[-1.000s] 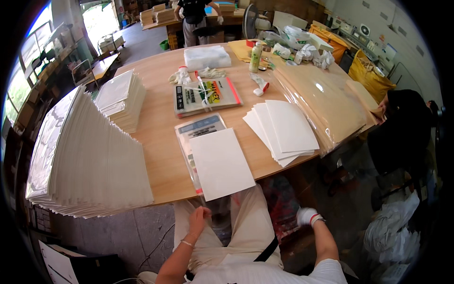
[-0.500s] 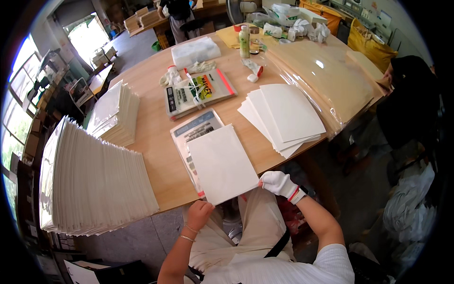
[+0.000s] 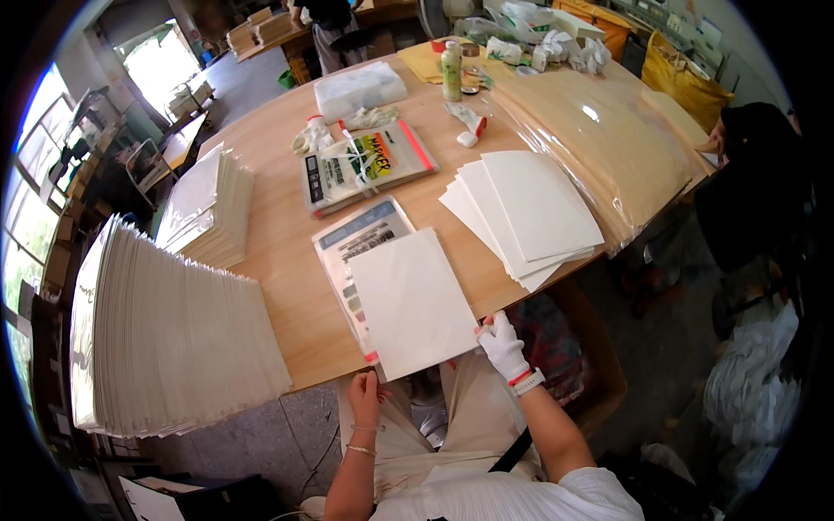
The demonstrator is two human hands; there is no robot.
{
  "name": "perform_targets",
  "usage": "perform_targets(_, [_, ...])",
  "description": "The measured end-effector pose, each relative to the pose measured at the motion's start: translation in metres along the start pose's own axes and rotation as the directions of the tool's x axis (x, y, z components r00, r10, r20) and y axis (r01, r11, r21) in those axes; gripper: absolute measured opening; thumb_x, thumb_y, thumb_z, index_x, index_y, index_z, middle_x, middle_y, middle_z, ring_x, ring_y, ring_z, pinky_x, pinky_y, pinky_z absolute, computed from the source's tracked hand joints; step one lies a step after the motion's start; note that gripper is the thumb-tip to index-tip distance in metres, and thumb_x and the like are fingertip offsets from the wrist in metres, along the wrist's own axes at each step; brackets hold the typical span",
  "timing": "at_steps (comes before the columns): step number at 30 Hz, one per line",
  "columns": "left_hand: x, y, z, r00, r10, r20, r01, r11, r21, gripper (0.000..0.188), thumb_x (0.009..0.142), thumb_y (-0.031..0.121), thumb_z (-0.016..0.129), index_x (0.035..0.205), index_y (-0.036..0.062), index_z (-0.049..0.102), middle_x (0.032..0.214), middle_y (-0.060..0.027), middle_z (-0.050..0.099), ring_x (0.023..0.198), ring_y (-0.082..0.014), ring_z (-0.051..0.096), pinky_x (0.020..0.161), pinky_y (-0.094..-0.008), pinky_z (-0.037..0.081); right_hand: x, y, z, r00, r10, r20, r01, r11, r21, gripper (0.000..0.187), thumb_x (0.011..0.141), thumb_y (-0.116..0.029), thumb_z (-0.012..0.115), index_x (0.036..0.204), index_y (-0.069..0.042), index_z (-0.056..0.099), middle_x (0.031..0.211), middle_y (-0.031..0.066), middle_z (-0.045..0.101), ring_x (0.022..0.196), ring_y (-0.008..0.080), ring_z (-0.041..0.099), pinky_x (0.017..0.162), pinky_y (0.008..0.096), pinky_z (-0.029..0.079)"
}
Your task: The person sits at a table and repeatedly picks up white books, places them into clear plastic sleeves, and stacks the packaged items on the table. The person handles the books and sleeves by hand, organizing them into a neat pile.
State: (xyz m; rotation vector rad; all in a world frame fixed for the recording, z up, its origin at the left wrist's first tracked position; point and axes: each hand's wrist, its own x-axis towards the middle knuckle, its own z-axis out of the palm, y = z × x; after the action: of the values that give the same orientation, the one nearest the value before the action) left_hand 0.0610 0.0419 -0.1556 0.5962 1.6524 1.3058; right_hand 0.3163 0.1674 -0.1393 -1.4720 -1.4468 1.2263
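White card (image 3: 415,304) looks light, stiffish, creasable; I'd grab near corners. Can't tell if left hand (image 3: 366,396) or gloved right hand (image 3: 502,346) grips it.

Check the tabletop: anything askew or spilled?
The front white sheet lies offset over the printed pack, leaving its left side showing, and overhangs the table. Right of it, more white sheets are unevenly fanned. No spill shows.

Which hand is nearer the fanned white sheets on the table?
Right. The right hand is on the near side of the fanned white sheets, not touching them; the left hand is farther off leftward, near the lower left corner of the single white sheet.
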Motion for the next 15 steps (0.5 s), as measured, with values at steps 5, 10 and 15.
perform_targets(5, [-0.023, 0.028, 0.008, 0.937, -0.181, 0.298, 0.239, 0.956, -0.171, 0.016, 0.087, 0.020, 0.052, 0.097, 0.0098, 0.048, 0.071, -0.0020, 0.058, 0.054, -0.0082, 0.053, 0.042, -0.0177, 0.037, -0.035, -0.016, -0.026, 0.951, -0.035, 0.306, 0.009, 0.996, 0.087, 0.025, 0.080, -0.004, 0.052, 0.104, 0.002, 0.048, 0.068, -0.0048, 0.043, 0.061, 0.0018, 0.037, 0.055, 0.0183, 0.035])
perform_targets(10, [-0.050, 0.123, -0.003, 0.854, 0.385, 0.351, -0.474, 0.852, 0.220, 0.018, 0.085, 0.016, 0.053, 0.097, 0.0040, 0.047, 0.064, -0.0020, 0.050, 0.049, -0.0101, 0.045, 0.045, -0.0228, 0.037, -0.052, -0.006, 0.003, 0.924, -0.152, 0.350, 0.126, 0.987, 0.097, 0.030, 0.077, -0.001, 0.051, 0.107, 0.002, 0.053, 0.073, -0.0001, 0.051, 0.062, 0.0061, 0.048, 0.057, 0.0209, 0.042])
perform_targets(15, [-0.134, 0.251, -0.077, 0.668, 0.674, 0.316, -0.720, 0.478, 0.503, 0.015, 0.085, 0.012, 0.052, 0.098, 0.0039, 0.048, 0.064, -0.0028, 0.049, 0.052, -0.0116, 0.049, 0.047, -0.0248, 0.042, -0.052, -0.160, 0.056, 0.816, -0.433, 0.383, 0.276, 0.874, 0.401, 0.040, 0.078, -0.002, 0.051, 0.117, 0.002, 0.046, 0.084, 0.0034, 0.054, 0.068, 0.0084, 0.051, 0.061, 0.0222, 0.044])
